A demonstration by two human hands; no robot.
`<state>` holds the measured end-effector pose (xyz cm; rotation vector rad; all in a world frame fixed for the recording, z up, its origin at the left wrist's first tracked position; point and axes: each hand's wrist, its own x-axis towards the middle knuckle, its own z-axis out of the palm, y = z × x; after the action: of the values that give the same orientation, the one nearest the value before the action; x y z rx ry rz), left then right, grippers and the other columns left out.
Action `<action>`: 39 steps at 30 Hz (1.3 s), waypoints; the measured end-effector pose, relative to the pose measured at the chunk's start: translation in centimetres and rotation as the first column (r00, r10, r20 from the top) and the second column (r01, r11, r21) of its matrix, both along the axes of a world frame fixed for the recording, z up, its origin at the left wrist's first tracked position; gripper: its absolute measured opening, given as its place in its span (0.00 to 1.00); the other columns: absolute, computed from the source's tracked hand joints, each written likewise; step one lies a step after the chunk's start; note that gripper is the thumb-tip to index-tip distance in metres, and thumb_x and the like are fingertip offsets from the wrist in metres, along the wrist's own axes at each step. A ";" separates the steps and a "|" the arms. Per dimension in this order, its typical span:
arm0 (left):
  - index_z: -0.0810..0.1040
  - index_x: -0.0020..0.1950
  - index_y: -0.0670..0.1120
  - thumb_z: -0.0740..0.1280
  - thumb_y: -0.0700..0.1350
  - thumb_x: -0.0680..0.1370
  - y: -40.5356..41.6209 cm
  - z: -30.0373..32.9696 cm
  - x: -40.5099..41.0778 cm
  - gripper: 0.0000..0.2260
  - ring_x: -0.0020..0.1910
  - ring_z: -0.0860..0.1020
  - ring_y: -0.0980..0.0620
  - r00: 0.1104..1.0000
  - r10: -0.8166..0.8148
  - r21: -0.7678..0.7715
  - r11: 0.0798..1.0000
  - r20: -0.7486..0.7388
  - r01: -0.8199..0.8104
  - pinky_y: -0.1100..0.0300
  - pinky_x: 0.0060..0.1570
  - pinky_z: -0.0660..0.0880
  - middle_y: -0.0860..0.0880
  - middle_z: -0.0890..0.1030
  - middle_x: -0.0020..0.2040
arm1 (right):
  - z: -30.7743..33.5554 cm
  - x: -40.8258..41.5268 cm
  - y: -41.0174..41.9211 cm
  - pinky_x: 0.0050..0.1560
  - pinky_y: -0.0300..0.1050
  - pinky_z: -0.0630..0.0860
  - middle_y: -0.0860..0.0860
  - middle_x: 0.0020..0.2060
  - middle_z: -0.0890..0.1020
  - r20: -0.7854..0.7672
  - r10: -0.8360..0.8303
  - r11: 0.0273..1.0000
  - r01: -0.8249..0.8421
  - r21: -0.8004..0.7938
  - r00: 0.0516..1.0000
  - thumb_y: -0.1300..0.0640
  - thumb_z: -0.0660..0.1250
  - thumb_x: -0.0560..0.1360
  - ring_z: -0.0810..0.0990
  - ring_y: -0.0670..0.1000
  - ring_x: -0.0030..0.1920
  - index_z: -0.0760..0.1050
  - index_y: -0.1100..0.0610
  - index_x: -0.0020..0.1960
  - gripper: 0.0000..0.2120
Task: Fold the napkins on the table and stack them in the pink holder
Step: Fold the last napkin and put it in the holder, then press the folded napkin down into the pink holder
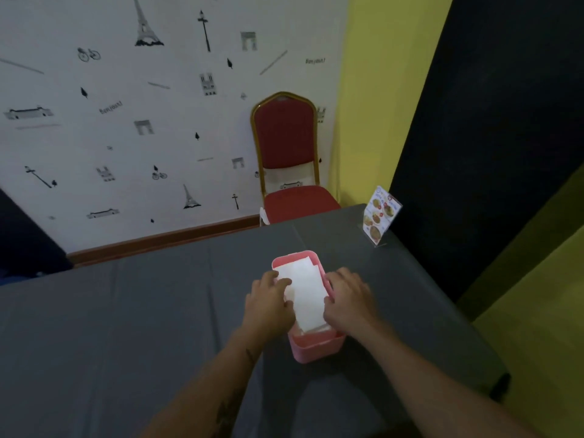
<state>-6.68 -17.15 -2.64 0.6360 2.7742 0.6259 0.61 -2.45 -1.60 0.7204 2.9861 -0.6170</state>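
I see folded white napkins (302, 292) lying flat in the pink holder (316, 347), which stands on the grey-covered bench (126, 327) right of its middle, nearer the right edge than the left. The top napkin sits slightly skewed, its far corner close to the holder's rim, with the edges of more napkins peeking out beneath it.

My left hand (268, 303) rests loosely curled on the stack's left side, fingers pressing the top napkin, not gripping anything. My right hand (349, 303) curls over the holder's right wall, fingertips on the napkin's edge; I cannot tell whether it pinches paper.

The risk, as I judge it: lifting either hand carelessly could drag the top napkin askew or unfold it, and pushing sideways could slide the light holder.

No loose napkins show on the bench. A menu stand (380, 216) sits at the far right corner; a red chair (289, 159) stands beyond the far edge.
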 end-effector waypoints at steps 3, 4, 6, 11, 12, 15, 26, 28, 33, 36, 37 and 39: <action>0.67 0.71 0.52 0.62 0.52 0.79 0.1 -0.6 0.4 0.21 0.71 0.63 0.48 0.987 -0.158 -0.193 0.970 -0.025 0.150 0.46 0.71 0.61 0.51 0.67 0.73 | -1.0 0.8 -0.4 0.70 0.52 0.66 0.49 0.71 0.69 0.076 0.218 0.972 -0.224 0.068 0.973 0.50 0.65 0.78 0.67 0.52 0.70 0.66 0.51 0.73 0.24; 0.67 0.72 0.52 0.61 0.52 0.79 0.3 -0.8 0.5 0.21 0.71 0.63 0.47 0.982 -0.187 -0.238 0.954 0.000 0.182 0.45 0.71 0.60 0.51 0.66 0.74 | -1.2 0.9 -0.4 0.71 0.55 0.63 0.50 0.72 0.68 0.117 0.261 0.956 -0.273 0.107 0.958 0.49 0.63 0.79 0.65 0.53 0.72 0.66 0.51 0.73 0.24; 0.65 0.73 0.52 0.60 0.51 0.79 0.3 -1.0 0.4 0.21 0.73 0.61 0.47 0.979 -0.199 -0.259 0.944 0.043 0.203 0.44 0.71 0.58 0.51 0.65 0.75 | -1.7 1.2 -0.4 0.73 0.59 0.60 0.51 0.74 0.68 0.187 0.303 0.928 -0.334 0.165 0.934 0.48 0.61 0.79 0.62 0.54 0.73 0.67 0.52 0.72 0.23; 0.71 0.69 0.53 0.62 0.48 0.79 0.1 -0.8 0.7 0.17 0.68 0.69 0.50 0.999 -0.040 0.040 0.998 -0.008 0.040 0.49 0.69 0.64 0.52 0.71 0.71 | -1.8 1.9 0.5 0.75 0.56 0.59 0.49 0.77 0.65 0.113 0.301 0.952 -0.306 0.028 0.947 0.50 0.59 0.81 0.60 0.52 0.76 0.64 0.51 0.76 0.24; 0.72 0.67 0.52 0.63 0.48 0.79 0.1 -0.8 0.8 0.16 0.65 0.71 0.51 0.999 0.032 0.140 0.990 0.008 -0.033 0.51 0.67 0.68 0.52 0.72 0.70 | -1.8 1.9 0.7 0.74 0.54 0.60 0.49 0.76 0.66 0.048 0.283 0.959 -0.283 -0.011 0.958 0.51 0.60 0.80 0.62 0.51 0.76 0.65 0.51 0.75 0.23; 0.72 0.65 0.53 0.70 0.53 0.75 0.0 -0.2 1.1 0.20 0.62 0.75 0.48 0.964 0.191 0.321 0.915 0.185 -0.243 0.47 0.62 0.74 0.51 0.71 0.68 | -1.4 1.7 1.0 0.69 0.48 0.69 0.47 0.71 0.70 -0.136 0.118 0.982 -0.136 -0.129 0.984 0.55 0.64 0.79 0.69 0.49 0.70 0.68 0.48 0.71 0.21; 0.71 0.68 0.60 0.72 0.44 0.74 0.9 -0.2 1.3 0.25 0.60 0.79 0.47 0.851 0.058 0.487 0.799 0.522 -0.353 0.38 0.55 0.77 0.52 0.79 0.61 | -2.5 1.0 3.1 0.47 0.50 0.84 0.51 0.57 0.82 0.148 -0.103 0.875 0.160 -0.457 0.984 0.64 0.64 0.77 0.82 0.50 0.49 0.76 0.50 0.64 0.18; 0.70 0.69 0.59 0.72 0.41 0.75 2.0 0.1 1.4 0.26 0.60 0.78 0.48 0.854 0.019 0.502 0.802 0.520 -0.324 0.38 0.56 0.76 0.53 0.79 0.61 | -2.0 1.4 4.2 0.49 0.51 0.83 0.51 0.55 0.82 0.130 -0.124 0.890 0.168 -0.424 0.984 0.65 0.64 0.77 0.82 0.50 0.49 0.76 0.50 0.64 0.18; 0.69 0.70 0.57 0.69 0.37 0.75 6.5 0.7 2.0 0.27 0.61 0.77 0.48 0.806 -0.119 0.536 0.801 0.579 -0.267 0.37 0.57 0.75 0.54 0.78 0.59 | -0.3 3.1 9.0 0.44 0.45 0.83 0.50 0.48 0.82 0.125 -0.186 0.937 0.214 -0.276 0.975 0.63 0.64 0.77 0.83 0.48 0.43 0.78 0.52 0.60 0.13; 0.71 0.68 0.58 0.69 0.40 0.76 9.8 0.4 2.5 0.23 0.61 0.78 0.48 0.776 -0.196 0.549 0.806 0.599 -0.221 0.39 0.58 0.76 0.55 0.80 0.59 | 0.4 4.3 11.9 0.46 0.47 0.83 0.50 0.49 0.83 0.133 -0.252 0.935 0.276 -0.223 0.959 0.62 0.64 0.78 0.83 0.48 0.44 0.78 0.51 0.60 0.13; 0.72 0.68 0.58 0.68 0.42 0.77 10.9 0.1 2.6 0.22 0.61 0.78 0.48 0.772 -0.212 0.549 0.811 0.599 -0.203 0.39 0.58 0.76 0.54 0.81 0.60 | 0.5 4.7 12.8 0.46 0.47 0.83 0.51 0.50 0.82 0.136 -0.278 0.930 0.302 -0.211 0.951 0.62 0.63 0.78 0.82 0.49 0.44 0.77 0.50 0.60 0.14; 0.70 0.70 0.57 0.67 0.42 0.77 13.0 -0.6 2.7 0.22 0.64 0.77 0.46 0.759 -0.228 0.535 0.825 0.609 -0.181 0.38 0.60 0.75 0.53 0.79 0.63 | 0.5 5.4 14.3 0.46 0.48 0.83 0.51 0.52 0.82 0.140 -0.324 0.920 0.346 -0.185 0.936 0.62 0.63 0.78 0.82 0.50 0.45 0.77 0.50 0.63 0.15</action>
<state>-3.99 -4.12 -3.24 0.4238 1.8925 1.3940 6.01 11.86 -1.07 1.2157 2.6647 -0.8550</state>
